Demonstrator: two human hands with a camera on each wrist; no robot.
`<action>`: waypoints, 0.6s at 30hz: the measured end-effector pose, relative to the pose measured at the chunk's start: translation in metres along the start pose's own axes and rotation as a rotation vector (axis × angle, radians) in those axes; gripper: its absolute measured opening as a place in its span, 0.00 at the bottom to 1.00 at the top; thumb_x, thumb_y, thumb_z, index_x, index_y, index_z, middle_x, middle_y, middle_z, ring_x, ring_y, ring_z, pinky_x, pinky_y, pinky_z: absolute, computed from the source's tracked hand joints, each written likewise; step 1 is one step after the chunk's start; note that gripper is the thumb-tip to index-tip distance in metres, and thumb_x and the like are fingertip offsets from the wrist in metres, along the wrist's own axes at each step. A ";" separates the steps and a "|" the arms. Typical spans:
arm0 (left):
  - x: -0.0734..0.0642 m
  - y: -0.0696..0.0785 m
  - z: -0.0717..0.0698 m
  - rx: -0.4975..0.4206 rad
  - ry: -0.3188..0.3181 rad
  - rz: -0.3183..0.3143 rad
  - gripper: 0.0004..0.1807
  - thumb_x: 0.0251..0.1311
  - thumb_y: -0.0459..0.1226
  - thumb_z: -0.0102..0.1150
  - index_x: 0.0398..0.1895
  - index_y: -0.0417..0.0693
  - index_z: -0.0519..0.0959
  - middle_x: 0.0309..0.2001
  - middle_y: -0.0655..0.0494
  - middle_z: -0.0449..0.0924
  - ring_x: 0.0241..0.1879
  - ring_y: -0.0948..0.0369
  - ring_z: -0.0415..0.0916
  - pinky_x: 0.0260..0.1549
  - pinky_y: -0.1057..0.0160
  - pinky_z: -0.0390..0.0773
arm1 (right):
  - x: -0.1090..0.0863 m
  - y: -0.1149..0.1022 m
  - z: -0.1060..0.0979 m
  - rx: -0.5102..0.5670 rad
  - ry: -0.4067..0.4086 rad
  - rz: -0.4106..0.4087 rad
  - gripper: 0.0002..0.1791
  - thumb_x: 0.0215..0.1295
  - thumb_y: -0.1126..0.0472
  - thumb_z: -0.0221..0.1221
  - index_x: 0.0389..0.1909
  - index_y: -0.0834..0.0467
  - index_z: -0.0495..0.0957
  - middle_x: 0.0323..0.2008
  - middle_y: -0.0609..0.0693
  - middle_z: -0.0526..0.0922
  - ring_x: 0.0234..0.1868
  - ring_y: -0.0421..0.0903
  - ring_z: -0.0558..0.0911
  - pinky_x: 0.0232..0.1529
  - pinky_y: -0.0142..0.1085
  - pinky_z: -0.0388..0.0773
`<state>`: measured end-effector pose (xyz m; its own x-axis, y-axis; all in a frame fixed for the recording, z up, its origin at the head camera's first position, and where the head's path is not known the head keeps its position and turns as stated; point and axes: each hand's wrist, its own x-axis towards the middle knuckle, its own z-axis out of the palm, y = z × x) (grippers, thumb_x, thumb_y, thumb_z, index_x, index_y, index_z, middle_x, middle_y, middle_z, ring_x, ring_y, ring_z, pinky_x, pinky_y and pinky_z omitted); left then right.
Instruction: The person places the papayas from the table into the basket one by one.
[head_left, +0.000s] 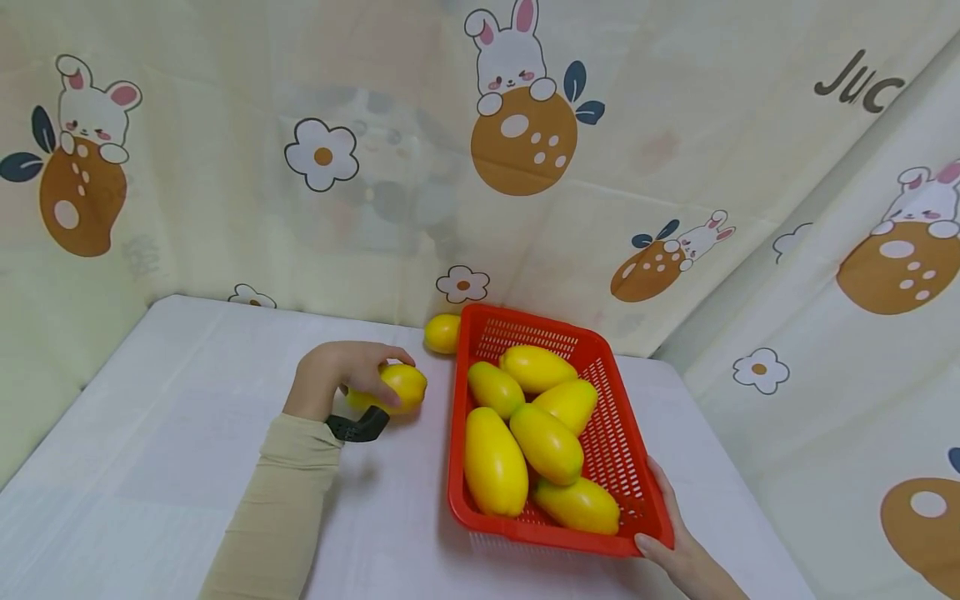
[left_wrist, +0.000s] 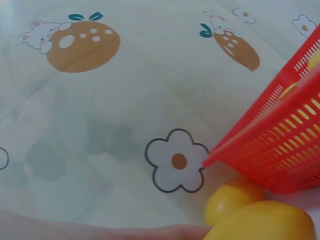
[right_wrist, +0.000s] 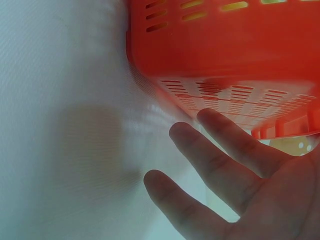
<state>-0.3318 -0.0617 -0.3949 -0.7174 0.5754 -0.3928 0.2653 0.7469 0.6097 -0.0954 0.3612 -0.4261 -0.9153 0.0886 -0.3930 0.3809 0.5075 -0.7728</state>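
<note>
My left hand (head_left: pixel 358 367) grips a yellow mango (head_left: pixel 408 387) from above, left of the red plastic basket (head_left: pixel 455 454). In the left wrist view that mango (left_wrist: pixel 265 224) shows low at the right, in front of another mango (left_wrist: pixel 225 202). Several yellow mangoes with greenish tips lie inside the basket. At its near right corner my right hand (head_left: pixel 678 542) holds the rim, thumb on top and fingers along the outer side. The right wrist view has three spread fingers (right_wrist: pixel 215 165) beside the slotted basket wall (right_wrist: pixel 215 50).
One more mango (head_left: pixel 442 334) lies outside the basket by its far left corner. A white cloth covers the table (head_left: pixel 187 417). Behind and to the right hangs a cream curtain (head_left: pixel 390 233) printed with rabbits and flowers. A black band (head_left: pixel 358 425) is on the left wrist.
</note>
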 end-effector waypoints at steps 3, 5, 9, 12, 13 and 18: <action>-0.005 -0.002 -0.004 -0.025 0.021 0.010 0.34 0.51 0.49 0.67 0.63 0.65 0.67 0.58 0.47 0.71 0.50 0.52 0.69 0.39 0.58 0.78 | 0.000 0.000 0.000 0.001 0.000 0.004 0.53 0.62 0.47 0.55 0.69 0.29 0.21 0.74 0.54 0.38 0.65 0.55 0.61 0.52 0.46 0.79; -0.007 -0.004 -0.007 -0.046 0.039 0.014 0.34 0.52 0.49 0.66 0.64 0.64 0.66 0.56 0.47 0.71 0.48 0.52 0.69 0.38 0.58 0.78 | 0.001 0.001 0.000 -0.002 0.002 0.009 0.53 0.62 0.47 0.55 0.69 0.29 0.21 0.74 0.54 0.38 0.65 0.55 0.61 0.52 0.46 0.79; -0.011 -0.008 -0.012 -0.079 0.081 0.054 0.35 0.54 0.50 0.63 0.66 0.61 0.63 0.55 0.48 0.71 0.46 0.53 0.70 0.36 0.59 0.77 | 0.001 0.001 0.000 -0.006 0.004 0.015 0.53 0.62 0.46 0.55 0.69 0.29 0.21 0.74 0.54 0.38 0.65 0.55 0.61 0.52 0.46 0.79; -0.014 -0.012 -0.016 -0.107 0.115 0.102 0.36 0.56 0.51 0.61 0.67 0.59 0.61 0.55 0.48 0.71 0.46 0.53 0.71 0.36 0.60 0.77 | 0.001 0.001 0.000 -0.007 0.006 0.018 0.53 0.62 0.46 0.55 0.69 0.29 0.21 0.74 0.54 0.37 0.65 0.55 0.61 0.52 0.46 0.79; -0.014 -0.013 -0.017 -0.115 0.125 0.119 0.36 0.56 0.51 0.61 0.68 0.58 0.60 0.56 0.47 0.71 0.46 0.52 0.71 0.36 0.60 0.77 | 0.001 0.001 0.000 -0.007 0.006 0.020 0.53 0.62 0.46 0.55 0.69 0.29 0.21 0.74 0.54 0.37 0.65 0.55 0.61 0.52 0.46 0.79; -0.015 -0.018 -0.021 -0.169 0.180 0.177 0.35 0.57 0.51 0.60 0.67 0.58 0.60 0.57 0.47 0.70 0.46 0.52 0.71 0.35 0.61 0.76 | 0.002 0.002 0.000 -0.010 0.010 0.025 0.53 0.62 0.46 0.55 0.69 0.29 0.20 0.74 0.54 0.37 0.65 0.55 0.61 0.52 0.45 0.79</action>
<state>-0.3393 -0.0909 -0.3857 -0.7760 0.6122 -0.1516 0.2962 0.5659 0.7694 -0.0968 0.3627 -0.4286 -0.9069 0.1101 -0.4068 0.4023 0.5136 -0.7579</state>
